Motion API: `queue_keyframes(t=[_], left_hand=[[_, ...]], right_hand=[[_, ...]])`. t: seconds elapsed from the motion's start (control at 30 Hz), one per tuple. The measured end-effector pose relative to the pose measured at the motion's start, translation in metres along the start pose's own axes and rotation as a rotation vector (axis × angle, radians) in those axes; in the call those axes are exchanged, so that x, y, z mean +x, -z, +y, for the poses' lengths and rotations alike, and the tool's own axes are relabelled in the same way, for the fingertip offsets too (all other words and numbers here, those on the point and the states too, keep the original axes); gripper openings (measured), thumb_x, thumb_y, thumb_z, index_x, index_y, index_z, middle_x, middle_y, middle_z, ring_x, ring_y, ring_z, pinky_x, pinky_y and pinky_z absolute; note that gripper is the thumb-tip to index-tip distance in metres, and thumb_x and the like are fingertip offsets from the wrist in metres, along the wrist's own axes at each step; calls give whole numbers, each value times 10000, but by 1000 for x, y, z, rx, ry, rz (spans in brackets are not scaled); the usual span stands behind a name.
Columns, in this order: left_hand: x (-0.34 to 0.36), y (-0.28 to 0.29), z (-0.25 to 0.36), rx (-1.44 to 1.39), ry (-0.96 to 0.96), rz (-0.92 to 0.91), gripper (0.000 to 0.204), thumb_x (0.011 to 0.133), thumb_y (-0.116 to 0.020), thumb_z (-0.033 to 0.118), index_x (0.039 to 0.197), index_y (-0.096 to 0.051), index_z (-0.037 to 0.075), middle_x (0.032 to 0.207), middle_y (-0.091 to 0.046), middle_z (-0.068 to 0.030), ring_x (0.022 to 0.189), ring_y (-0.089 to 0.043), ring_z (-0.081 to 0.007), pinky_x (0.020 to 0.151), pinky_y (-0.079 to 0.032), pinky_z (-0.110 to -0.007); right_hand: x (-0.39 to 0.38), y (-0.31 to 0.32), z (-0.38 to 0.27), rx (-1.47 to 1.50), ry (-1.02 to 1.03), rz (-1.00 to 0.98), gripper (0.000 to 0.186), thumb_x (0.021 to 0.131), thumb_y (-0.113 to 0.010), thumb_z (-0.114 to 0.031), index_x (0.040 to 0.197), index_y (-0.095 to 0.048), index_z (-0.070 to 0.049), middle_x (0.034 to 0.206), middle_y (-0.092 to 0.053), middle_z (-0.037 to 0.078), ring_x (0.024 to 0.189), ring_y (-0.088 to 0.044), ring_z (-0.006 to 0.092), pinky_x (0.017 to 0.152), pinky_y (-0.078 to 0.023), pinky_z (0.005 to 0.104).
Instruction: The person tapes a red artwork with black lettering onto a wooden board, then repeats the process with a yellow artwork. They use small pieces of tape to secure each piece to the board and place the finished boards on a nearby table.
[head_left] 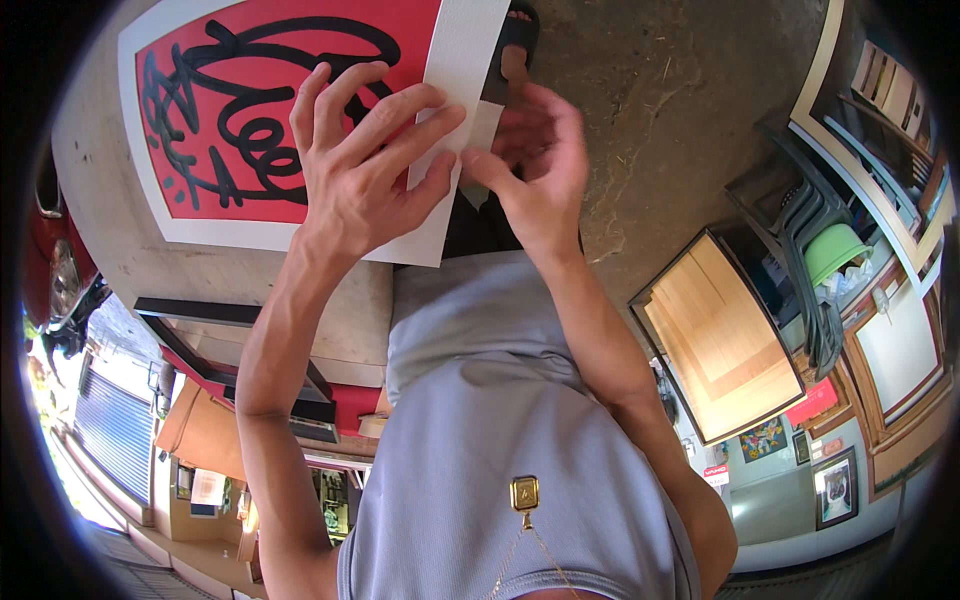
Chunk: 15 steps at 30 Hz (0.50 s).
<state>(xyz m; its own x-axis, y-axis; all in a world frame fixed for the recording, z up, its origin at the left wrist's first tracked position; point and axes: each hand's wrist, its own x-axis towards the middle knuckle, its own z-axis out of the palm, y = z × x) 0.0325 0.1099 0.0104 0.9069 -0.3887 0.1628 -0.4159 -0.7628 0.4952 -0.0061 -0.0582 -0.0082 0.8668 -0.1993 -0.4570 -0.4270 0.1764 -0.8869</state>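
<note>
Red artwork (pixel 225 115): lying on the table (pixel 90 175), already sitting inside its white mount (pixel 468 45).
Left hand (pixel 370 165): I'm spreading its fingers over the mount's right side.
Right hand (pixel 545 170): I'm curling it, blurred, beside the pale strip (pixel 487 122); I can't tell its grip.
Thumbs: nearly meeting.
Remaining: the strip is jutting past the mount's edge, so work there looks unfinished.

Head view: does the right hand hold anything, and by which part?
Cannot be told: the right hand is beside a thin, pale strip, its fingers blurred.
</note>
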Motion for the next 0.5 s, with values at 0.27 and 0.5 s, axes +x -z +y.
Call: queue_keyframes(t=[0.27, 0.5], left_hand=[[3, -5, -5, 13, -14, 35, 357, 669, -773, 168, 1019, -754, 233, 1092, -670, 90, 1185, -531, -241, 1125, -275, -487], [2, -5, -4, 4, 5, 33, 343, 670, -767, 165, 1005, -755, 236, 1083, -671, 93, 1178, -534, -238, 1128, -272, -484]], right_hand=[[14, -5, -13, -299, 94, -84, 87, 821, -743, -44, 824, -690, 25, 706, -645, 53, 601, -597, 76, 533, -469, 224], [26, -7, -8, -15, -114, -89, 75, 823, -738, -52, 823, -718, 20, 685, -675, 18, 612, -573, 37, 568, -467, 202]])
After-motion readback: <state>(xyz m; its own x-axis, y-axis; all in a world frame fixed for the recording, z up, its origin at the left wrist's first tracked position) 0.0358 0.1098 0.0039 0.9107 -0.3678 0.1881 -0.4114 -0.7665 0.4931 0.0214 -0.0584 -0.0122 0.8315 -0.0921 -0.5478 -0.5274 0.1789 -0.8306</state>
